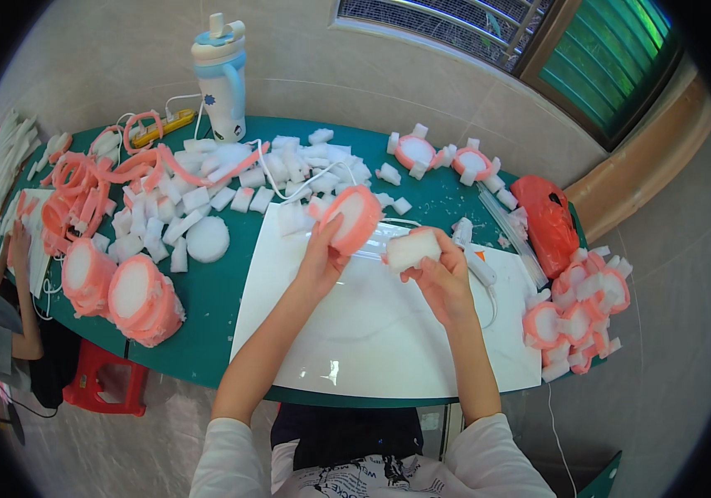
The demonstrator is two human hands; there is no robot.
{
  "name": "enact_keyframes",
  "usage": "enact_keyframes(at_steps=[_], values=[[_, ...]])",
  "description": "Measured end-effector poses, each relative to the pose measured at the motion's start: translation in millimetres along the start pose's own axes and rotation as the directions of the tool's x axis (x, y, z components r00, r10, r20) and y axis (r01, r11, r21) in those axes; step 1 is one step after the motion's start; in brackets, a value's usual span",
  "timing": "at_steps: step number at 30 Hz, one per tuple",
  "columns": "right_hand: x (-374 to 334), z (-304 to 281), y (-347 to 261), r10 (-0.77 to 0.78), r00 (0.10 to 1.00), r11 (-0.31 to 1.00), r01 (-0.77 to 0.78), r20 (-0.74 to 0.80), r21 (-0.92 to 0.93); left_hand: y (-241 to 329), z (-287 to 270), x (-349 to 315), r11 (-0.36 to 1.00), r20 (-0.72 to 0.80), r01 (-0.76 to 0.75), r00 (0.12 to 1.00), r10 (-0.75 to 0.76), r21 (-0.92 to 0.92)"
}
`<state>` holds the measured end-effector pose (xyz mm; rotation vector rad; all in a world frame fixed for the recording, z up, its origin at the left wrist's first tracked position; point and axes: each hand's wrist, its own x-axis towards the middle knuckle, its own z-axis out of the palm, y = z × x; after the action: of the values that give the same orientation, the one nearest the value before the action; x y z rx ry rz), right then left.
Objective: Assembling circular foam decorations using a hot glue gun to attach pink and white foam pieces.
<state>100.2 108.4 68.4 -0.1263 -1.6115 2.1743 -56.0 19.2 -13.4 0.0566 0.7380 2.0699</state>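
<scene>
Above the white board (306,349), my left hand (321,259) grips a round white foam disc with a pink foam rim (355,220), tilted on its edge. My right hand (448,286) holds a small white foam block (412,249) between thumb and fingers, close to the disc but apart from it. A white hot glue gun (478,267) with a cord lies on the board just beyond my right hand, partly hidden by it.
Loose white foam pieces (206,195) and pink foam strips (82,187) cover the table's back left. Stacked pink-rimmed discs (141,299) stand at left. Discs with blocks attached (575,315) and a red plastic bag (545,220) are at right. A bottle (221,83) stands behind; another person (24,274) sits left.
</scene>
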Motion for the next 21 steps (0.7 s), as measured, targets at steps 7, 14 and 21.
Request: enact_keyframes(at_steps=[7, 14, 21], values=[[-12, -31, 39, 0.123, 0.992, 0.99, -0.122, 0.002, -0.064, 1, 3, -2, 0.999, -0.08, 0.015, 0.997, -0.019, -0.047], [-1, -29, 27, 0.013, 0.988, 0.971, -0.049, -0.155, -0.233, -2, 7, -10, 0.991, -0.026, -0.019, 0.999, 0.023, 0.133], [-4, -45, 37, 0.043, 0.952, 0.968, -0.115, -0.302, -0.224, -8, 12, -11, 0.944, -0.066, -0.104, 0.989, 0.131, 0.313]])
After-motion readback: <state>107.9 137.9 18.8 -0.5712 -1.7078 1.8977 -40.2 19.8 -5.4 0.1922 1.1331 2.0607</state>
